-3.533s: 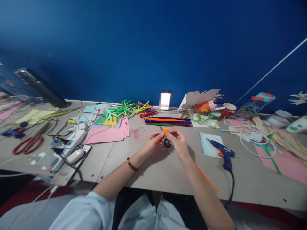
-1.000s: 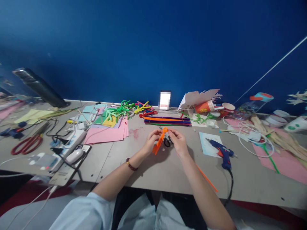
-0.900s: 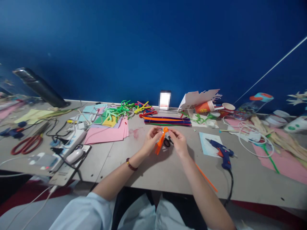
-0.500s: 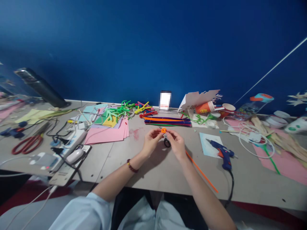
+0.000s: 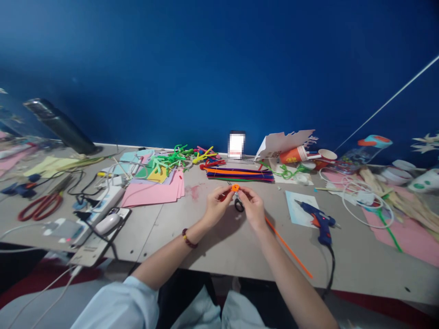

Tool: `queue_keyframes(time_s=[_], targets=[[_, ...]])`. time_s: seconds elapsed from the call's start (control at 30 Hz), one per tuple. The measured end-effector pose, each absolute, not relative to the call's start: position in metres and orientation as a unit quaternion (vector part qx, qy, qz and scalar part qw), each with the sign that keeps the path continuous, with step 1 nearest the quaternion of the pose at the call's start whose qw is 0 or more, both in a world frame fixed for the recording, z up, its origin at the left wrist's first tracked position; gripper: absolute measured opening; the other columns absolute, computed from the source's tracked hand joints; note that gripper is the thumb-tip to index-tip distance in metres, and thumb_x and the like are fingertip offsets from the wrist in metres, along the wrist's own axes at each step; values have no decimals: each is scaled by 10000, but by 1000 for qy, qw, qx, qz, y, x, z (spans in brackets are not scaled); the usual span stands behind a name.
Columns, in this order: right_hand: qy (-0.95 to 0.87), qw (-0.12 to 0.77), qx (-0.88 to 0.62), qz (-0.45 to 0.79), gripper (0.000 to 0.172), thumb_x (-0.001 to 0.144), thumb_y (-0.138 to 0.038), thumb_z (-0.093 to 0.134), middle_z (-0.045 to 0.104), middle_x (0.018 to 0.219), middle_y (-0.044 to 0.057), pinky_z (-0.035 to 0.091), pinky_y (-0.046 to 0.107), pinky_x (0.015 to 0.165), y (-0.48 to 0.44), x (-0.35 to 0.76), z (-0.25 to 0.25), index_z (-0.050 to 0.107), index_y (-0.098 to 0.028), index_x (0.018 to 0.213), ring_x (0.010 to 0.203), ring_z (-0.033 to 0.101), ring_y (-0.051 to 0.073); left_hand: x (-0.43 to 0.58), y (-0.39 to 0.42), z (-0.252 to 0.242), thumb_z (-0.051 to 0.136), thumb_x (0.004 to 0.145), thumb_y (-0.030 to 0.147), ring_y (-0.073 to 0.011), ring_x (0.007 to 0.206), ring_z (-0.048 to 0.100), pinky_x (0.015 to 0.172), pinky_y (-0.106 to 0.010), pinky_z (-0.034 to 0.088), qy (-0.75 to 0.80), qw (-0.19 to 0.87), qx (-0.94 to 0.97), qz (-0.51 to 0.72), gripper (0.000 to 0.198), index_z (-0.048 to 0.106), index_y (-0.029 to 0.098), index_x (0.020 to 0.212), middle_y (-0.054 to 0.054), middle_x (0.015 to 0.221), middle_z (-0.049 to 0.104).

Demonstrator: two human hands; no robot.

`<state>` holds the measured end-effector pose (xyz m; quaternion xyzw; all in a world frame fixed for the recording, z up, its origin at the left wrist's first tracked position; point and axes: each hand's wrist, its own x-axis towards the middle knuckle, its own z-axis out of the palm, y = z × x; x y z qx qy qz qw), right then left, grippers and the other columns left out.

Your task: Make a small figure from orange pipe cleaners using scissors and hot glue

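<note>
Between my two hands is a small orange pipe-cleaner coil, pinched from both sides by the fingertips. My left hand has its thumb and fingers closed on the coil's left side. On the other side, my right hand is closed on it too. A pair of scissors with a black handle loop shows beneath the hands; the rest is mostly covered by fingers. A straight orange pipe cleaner lies on the table, one end beside my right wrist.
A bundle of pipe cleaners lies beyond my hands. At right, a blue glue gun rests partly on a light-blue card. Pink paper, a power strip, a phone and red-handled scissors occupy the left.
Both hands stay nearly in place, still pinching the orange coil. The coil and fingers have shifted only very slightly.
</note>
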<state>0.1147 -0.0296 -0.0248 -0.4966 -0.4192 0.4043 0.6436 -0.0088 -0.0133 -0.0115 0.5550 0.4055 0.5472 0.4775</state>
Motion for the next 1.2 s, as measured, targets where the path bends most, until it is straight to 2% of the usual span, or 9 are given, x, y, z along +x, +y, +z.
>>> queue_keyframes(time_s=[0.17, 0.3, 0.43, 0.53, 0.67, 0.77, 0.97, 1.2], targets=[[-414, 646, -497, 405, 245, 715, -405, 685, 696, 865, 36, 473, 333, 811, -29, 114, -28, 690, -207, 859, 801, 622, 176, -8, -15, -10, 728, 693, 296, -171, 874, 617, 769, -282, 490, 401, 485, 534, 565, 246, 717, 204, 920, -79, 970, 678], [-418, 640, -501, 406, 227, 717, -403, 686, 688, 834, 33, 471, 333, 802, -30, 113, -27, 682, -204, 826, 796, 621, 179, -7, -15, -6, 737, 680, 343, -118, 680, 584, 594, -234, 451, 406, 536, 497, 549, 267, 708, 180, 889, -61, 853, 687], [-444, 630, -498, 397, 234, 729, -398, 677, 693, 895, 51, 470, 345, 823, -32, 113, -20, 685, -202, 856, 842, 618, 191, -7, -12, -4, 751, 653, 389, -43, 460, 401, 439, -195, 305, 401, 601, 436, 537, 302, 690, 157, 836, 11, 621, 592], [-462, 627, -498, 382, 233, 733, -394, 673, 685, 892, 50, 473, 339, 822, -33, 114, -16, 680, -199, 859, 840, 612, 186, -7, -10, -1, 764, 630, 407, -26, 425, 336, 413, -184, 232, 381, 645, 404, 525, 328, 667, 143, 798, 47, 537, 496], [-462, 628, -499, 379, 249, 735, -390, 673, 665, 834, 40, 483, 317, 768, -33, 115, -13, 666, -195, 890, 788, 603, 170, -9, -10, 5, 775, 608, 405, -21, 419, 337, 399, -184, 191, 359, 683, 383, 508, 338, 633, 137, 756, 52, 544, 472], [-489, 613, -503, 363, 256, 764, -391, 642, 674, 931, 59, 481, 326, 781, -33, 117, -10, 689, -213, 943, 839, 603, 183, -10, -11, 8, 774, 604, 399, -25, 418, 335, 385, -188, 150, 353, 702, 380, 488, 340, 629, 140, 770, 56, 542, 454], [-516, 599, -497, 358, 271, 781, -393, 625, 665, 1021, 68, 477, 338, 810, -34, 121, -5, 715, -234, 981, 923, 607, 205, -13, -8, 6, 757, 627, 404, -33, 443, 353, 402, -188, 189, 343, 714, 395, 466, 329, 622, 133, 756, 44, 546, 464], [-450, 597, -503, 433, 293, 685, -425, 703, 701, 904, 59, 480, 329, 785, -29, 124, -11, 710, -195, 866, 833, 620, 194, -16, -5, 5, 745, 634, 470, -42, 424, 363, 414, -195, 228, 344, 727, 420, 422, 380, 641, 132, 776, 49, 479, 444]])
